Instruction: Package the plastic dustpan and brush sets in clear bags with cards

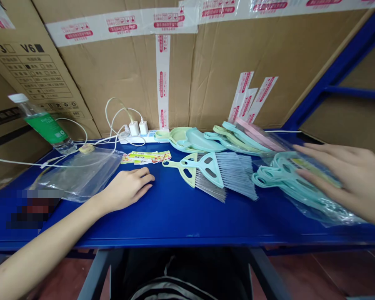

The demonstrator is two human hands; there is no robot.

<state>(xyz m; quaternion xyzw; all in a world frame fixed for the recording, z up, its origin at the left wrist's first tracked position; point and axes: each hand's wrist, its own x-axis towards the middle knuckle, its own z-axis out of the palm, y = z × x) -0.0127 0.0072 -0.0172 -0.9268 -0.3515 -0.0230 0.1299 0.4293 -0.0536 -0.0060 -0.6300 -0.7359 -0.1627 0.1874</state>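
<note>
Flanking the brushes (234, 177), probably bagged dustpans (287, 177)

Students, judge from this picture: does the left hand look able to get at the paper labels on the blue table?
Probably yes: the left hand rests close below the paper labels, and nothing lies between them.

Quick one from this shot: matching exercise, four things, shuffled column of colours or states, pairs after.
Things:
1. Right hand
2. Left hand
3. Water bottle
4. White power strip

States:
A. Has a green label
B. Resting on the blue table
C. Has two white chargers plugged in
D. Resting on a clear plastic bag of mint-green dustpans

Pairs: 1-D, 2-B, 3-A, 4-C
</note>
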